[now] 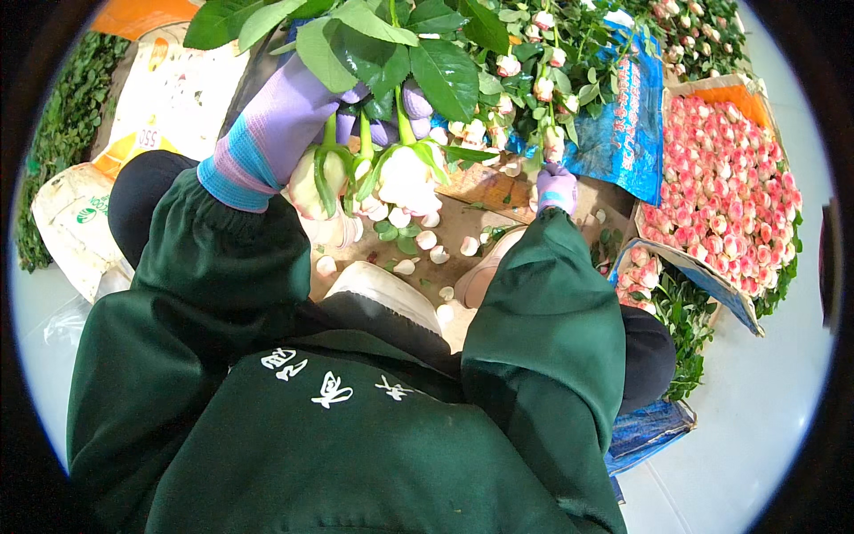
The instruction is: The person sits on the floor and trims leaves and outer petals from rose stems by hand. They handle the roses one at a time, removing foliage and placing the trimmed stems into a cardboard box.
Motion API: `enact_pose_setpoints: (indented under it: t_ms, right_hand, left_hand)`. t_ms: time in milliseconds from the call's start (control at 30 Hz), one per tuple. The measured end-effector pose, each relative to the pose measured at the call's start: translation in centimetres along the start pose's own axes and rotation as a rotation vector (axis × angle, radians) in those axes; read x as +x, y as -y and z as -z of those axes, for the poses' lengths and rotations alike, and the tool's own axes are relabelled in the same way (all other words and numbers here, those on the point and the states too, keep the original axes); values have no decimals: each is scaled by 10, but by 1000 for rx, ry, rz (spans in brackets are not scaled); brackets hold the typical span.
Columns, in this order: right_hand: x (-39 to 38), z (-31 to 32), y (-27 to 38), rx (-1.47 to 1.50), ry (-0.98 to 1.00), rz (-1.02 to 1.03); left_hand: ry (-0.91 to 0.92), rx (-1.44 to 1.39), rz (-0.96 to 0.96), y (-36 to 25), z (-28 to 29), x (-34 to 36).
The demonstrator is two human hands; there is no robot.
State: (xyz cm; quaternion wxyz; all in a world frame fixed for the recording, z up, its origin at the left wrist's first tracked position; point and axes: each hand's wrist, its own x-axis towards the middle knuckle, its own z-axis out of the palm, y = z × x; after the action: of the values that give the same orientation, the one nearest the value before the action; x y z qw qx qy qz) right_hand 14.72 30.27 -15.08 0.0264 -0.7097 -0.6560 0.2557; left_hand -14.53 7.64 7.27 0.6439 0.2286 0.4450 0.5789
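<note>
The left hand (298, 111) is curled around 3 green stems (366, 135) — white roses (407, 182) hang head-down just below its fingers. Loose petals (427, 240) lie between the hands, too scattered to count. The right hand (557, 187) — nearly closed — touches 1 pale pink bud (553, 142) beside 1 blue sheet (614, 133). Farthest right, pink roses (729, 178) pack densely.

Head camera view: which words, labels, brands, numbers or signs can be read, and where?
I won't copy wording; it stands here:
Green garment: white characters.
Blue sheet: reddish characters.
Upper white sack: orange mark, digits.
Lower white sack: round green mark, green lettering.
Smaller print is too blurred to read.
</note>
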Motion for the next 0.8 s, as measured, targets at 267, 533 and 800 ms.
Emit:
enact_pose_setpoints:
  t_ms: [267, 533, 800]
  right_hand:
    - [-2, 0, 47, 811, 136, 81]
    - [-163, 156, 162, 871, 1035, 589]
    - [-208, 101, 123, 1176, 826, 359]
  left_hand:
    - [84, 371, -162, -9, -35, 1]
    - [-20, 480, 71, 17, -51, 9]
    - [255, 172, 63, 59, -80, -17]
